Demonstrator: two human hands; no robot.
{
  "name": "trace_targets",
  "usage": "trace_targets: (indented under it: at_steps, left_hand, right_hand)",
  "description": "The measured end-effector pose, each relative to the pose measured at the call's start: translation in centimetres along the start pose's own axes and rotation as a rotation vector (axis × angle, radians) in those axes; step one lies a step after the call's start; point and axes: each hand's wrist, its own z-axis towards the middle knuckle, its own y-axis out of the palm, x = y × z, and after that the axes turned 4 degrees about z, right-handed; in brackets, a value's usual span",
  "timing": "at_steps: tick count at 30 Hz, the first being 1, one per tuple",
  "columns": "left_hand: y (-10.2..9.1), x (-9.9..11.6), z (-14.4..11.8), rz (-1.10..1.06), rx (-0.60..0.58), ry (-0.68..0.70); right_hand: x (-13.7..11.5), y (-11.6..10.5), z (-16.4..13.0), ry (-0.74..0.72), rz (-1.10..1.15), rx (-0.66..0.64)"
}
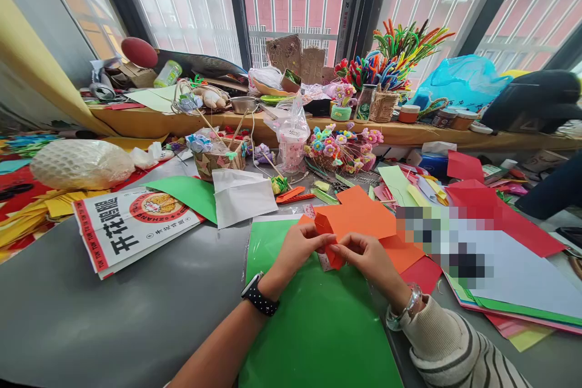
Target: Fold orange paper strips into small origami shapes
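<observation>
A small folded piece of orange paper [335, 259] is held between both hands, over a large green sheet [313, 321] in a clear sleeve. My left hand [302, 248], with a dotted watch strap at the wrist, pinches the folded paper from the left. From the right, my right hand [364, 254] pinches its edge between thumb and finger; a bracelet circles that wrist. Just beyond the hands lie flat orange sheets [364, 212]. Part of a pink patterned strip shows behind the folded paper. The fingers hide some of the folds.
At left lies a printed paper bag [136, 224] beside a white paper piece [240, 197]. Stacked coloured sheets [522, 273] cover the right side. Behind stand a flower basket [220, 160], a lidded plastic cup [292, 145] and colourful yarn-like flowers [331, 145]. A cluttered ledge [182, 124] runs below the windows.
</observation>
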Motion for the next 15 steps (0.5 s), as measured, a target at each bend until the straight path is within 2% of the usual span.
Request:
trace_targets:
  at_steps: [5,12,15]
  left_hand:
    - [-0.03,0.03,0.01,-0.032,0.011,-0.015]
    - [-0.08,0.05,-0.01,-0.078,0.012,-0.037]
    - [-0.10,0.21,-0.11,-0.090,0.015,-0.049]
  right_hand:
    - [-0.31,-0.19,-0.01,0.013,0.023,-0.054]
    - [0.08,-0.69,0.39,0.113,0.186,-0.196]
    - [0.14,-0.68,0.43,0.129,0.211,-0.212]
